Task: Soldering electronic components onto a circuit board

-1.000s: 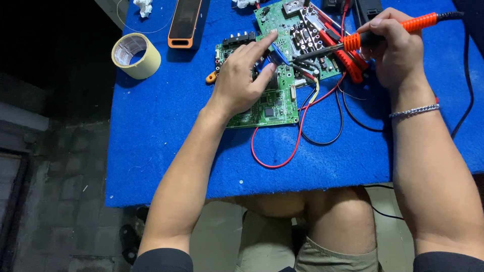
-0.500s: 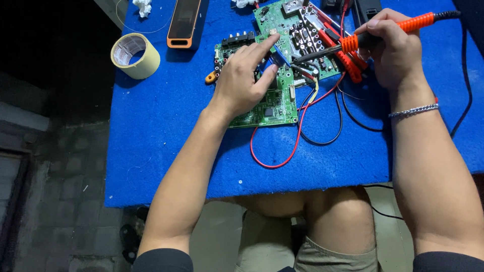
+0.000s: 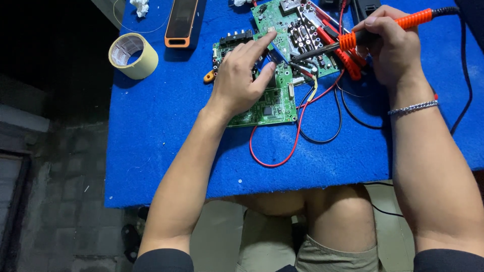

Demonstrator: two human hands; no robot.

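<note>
Lower board (image 3: 267,108) lies flat on the blue worktop (image 3: 166,146), roughly mid-top. Left hand (image 3: 242,75) rests palm-down on that board, fingers spread, index stretched toward the board's far edge; it presses rather than grips, nothing enclosed in it.

Second board (image 3: 282,17) sits just beyond the lower board, touching or overlapping its far edge; can't tell which.

Right hand (image 3: 390,48) is right of the boards, clenched around the orange handle of a soldering iron (image 3: 353,40), pen-style. Iron's metal tip points left, ending at the seam between the two boards, close to the left index finger. Whether the tip touches the board is not clear.

Red wire (image 3: 297,136) loops out from the lower board's right edge toward the near worktop edge; black wire (image 3: 338,121) curls just right of it. Red-handled tool (image 3: 348,60) lies under the iron.

Left of the boards: small orange-tipped part (image 3: 209,76) just beside the lower board, tape roll (image 3: 132,55) well apart. Black-and-orange flat device (image 3: 181,22) lies beyond, between tape roll and second board. Bracelet (image 3: 413,107) on right wrist.
</note>
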